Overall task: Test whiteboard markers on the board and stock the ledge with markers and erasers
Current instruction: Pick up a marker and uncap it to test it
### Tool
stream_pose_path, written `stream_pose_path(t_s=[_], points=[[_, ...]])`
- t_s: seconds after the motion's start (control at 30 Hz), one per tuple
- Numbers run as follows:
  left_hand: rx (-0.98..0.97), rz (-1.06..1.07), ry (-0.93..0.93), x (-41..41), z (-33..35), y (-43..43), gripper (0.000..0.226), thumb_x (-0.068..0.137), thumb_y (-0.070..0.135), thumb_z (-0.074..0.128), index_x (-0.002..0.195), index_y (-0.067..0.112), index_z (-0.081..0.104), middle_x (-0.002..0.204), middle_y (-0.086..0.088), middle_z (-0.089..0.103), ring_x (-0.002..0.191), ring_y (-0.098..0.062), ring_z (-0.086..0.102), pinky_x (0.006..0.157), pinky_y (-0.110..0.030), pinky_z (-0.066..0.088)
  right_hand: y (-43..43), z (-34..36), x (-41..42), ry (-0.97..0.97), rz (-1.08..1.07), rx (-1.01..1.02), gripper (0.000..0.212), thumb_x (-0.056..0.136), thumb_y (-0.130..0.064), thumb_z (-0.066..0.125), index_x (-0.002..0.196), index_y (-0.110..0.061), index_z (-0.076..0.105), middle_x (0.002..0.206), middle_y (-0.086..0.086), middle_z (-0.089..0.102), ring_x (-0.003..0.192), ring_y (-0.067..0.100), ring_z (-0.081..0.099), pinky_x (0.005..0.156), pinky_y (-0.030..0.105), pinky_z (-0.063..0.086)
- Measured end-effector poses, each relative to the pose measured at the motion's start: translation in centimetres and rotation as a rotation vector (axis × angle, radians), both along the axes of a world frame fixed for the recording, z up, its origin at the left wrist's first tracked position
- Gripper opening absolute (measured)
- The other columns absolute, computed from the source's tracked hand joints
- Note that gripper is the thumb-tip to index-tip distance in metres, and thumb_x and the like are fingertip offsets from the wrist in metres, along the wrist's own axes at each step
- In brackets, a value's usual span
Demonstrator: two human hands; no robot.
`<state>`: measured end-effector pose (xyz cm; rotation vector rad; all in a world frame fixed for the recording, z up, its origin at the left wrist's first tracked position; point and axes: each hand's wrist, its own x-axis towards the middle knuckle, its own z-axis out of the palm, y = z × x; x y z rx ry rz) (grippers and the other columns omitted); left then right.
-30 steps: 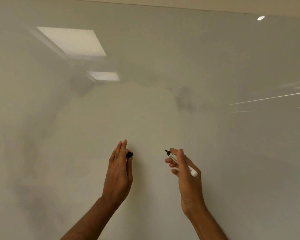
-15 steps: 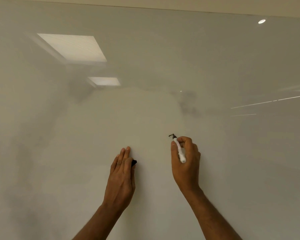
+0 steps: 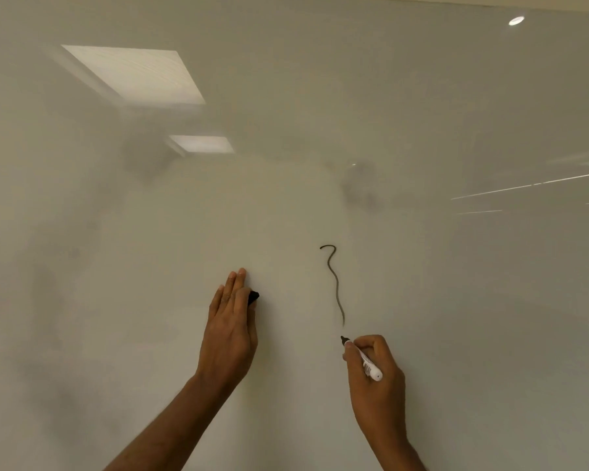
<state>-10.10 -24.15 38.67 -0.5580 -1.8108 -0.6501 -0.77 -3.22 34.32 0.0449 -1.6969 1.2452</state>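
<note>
A glossy whiteboard (image 3: 456,300) fills the whole view. My right hand (image 3: 374,379) grips a white marker (image 3: 364,360) with a black tip, the tip just below the end of a fresh black wavy line (image 3: 335,283) on the board. My left hand (image 3: 230,334) rests flat against the board with its fingers straight, and holds a small black marker cap (image 3: 253,297) that sticks out between thumb and fingers. The ledge and any erasers are out of view.
Grey smudges of old ink (image 3: 361,188) mark the board above the line. Ceiling lights (image 3: 133,73) reflect in the upper left of the board. The board's top edge (image 3: 422,3) runs along the top of the view.
My right hand drew a wavy black line downward on the board, from a hook at the top to its present low position. My left hand stayed on the board with the cap.
</note>
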Motion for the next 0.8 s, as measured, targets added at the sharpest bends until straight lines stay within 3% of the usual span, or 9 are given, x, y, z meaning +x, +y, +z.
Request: stream_pose_path(t_s=[0.1,0.17,0.2,0.3,0.4,0.5,0.7,0.8], points=[[0.255,-0.115,-0.142,3.2,0.4,0.8,0.043,0.108,0.022,0.044,0.151,0.016,0.042,0.153,0.004,0.047,0.147,-0.009,0.033,0.118,-0.03,0.032,-1.3,1.1,2.6,0.063,0.139,-0.057,0.012,0.093,-0.024,0.067,0.086,-0.025,0.058,0.067,0.003,0.065,0.063,0.03,0.061,0.056,0.041,0.05],[0.441,-0.252,-0.251,5.5,0.8,1.3,0.033,0.106,0.025,0.049,0.139,0.024,0.055,0.136,0.016,0.061,0.132,-0.001,0.05,0.108,-0.018,0.039,-2.5,2.1,4.4,0.107,0.285,-0.054,0.008,0.092,-0.022,0.067,0.089,-0.027,0.061,0.071,0.004,0.065,0.066,0.031,0.061,0.056,0.039,0.051],[0.566,-0.35,-0.322,6.5,1.0,1.5,0.025,0.105,0.025,0.051,0.128,0.024,0.062,0.124,0.016,0.068,0.122,-0.001,0.059,0.104,-0.018,0.045,-3.1,2.6,5.1,0.115,0.353,-0.044,0.008,0.091,-0.021,0.068,0.091,-0.028,0.064,0.075,0.001,0.066,0.067,0.027,0.061,0.056,0.035,0.051],[1.021,-0.751,-0.594,8.5,2.2,1.0,0.018,0.103,0.017,0.056,0.116,0.008,0.066,0.109,-0.007,0.077,0.104,-0.021,0.074,0.098,-0.039,0.055,-4.8,3.4,6.4,0.096,0.53,-0.002,0.014,0.092,-0.02,0.067,0.099,-0.033,0.068,0.092,-0.007,0.071,0.079,0.01,0.066,0.065,0.022,0.054],[1.285,-1.025,-0.724,10.1,2.6,-0.4,0.021,0.103,0.013,0.053,0.121,0.004,0.061,0.109,-0.02,0.075,0.1,-0.031,0.075,0.093,-0.043,0.056,-6.3,3.3,7.1,0.053,0.658,0.048,0.013,0.095,-0.032,0.061,0.106,-0.034,0.068,0.107,-0.013,0.072,0.103,0.012,0.068,0.08,0.026,0.058],[1.361,-1.12,-0.759,11.6,2.3,-1.5,0.028,0.103,0.012,0.054,0.13,0.007,0.061,0.109,-0.019,0.074,0.098,-0.03,0.074,0.092,-0.043,0.055,-7.7,2.9,7.3,0.026,0.733,0.073,0.024,0.093,-0.038,0.055,0.11,-0.03,0.068,0.109,-0.017,0.072,0.109,0.008,0.067,0.085,0.023,0.056],[1.339,-1.146,-0.761,14.1,0.7,-3.5,0.032,0.103,0.014,0.053,0.133,0.009,0.062,0.107,-0.018,0.071,0.096,-0.028,0.071,0.091,-0.041,0.059,-10.5,1.7,7.0,0.007,0.827,0.099,0.019,0.097,-0.031,0.052,0.109,-0.035,0.066,0.109,-0.027,0.07,0.109,0.001,0.065,0.087,0.019,0.054],[1.298,-1.069,-0.765,15.2,-0.5,-5.1,0.031,0.102,0.013,0.052,0.132,0.01,0.063,0.107,-0.018,0.071,0.098,-0.029,0.071,0.104,-0.047,0.049,-12.3,0.9,6.9,0.0,0.866,0.104,0.022,0.098,-0.029,0.052,0.114,-0.031,0.067,0.113,-0.026,0.069,0.113,0.001,0.063,0.092,0.021,0.054]])
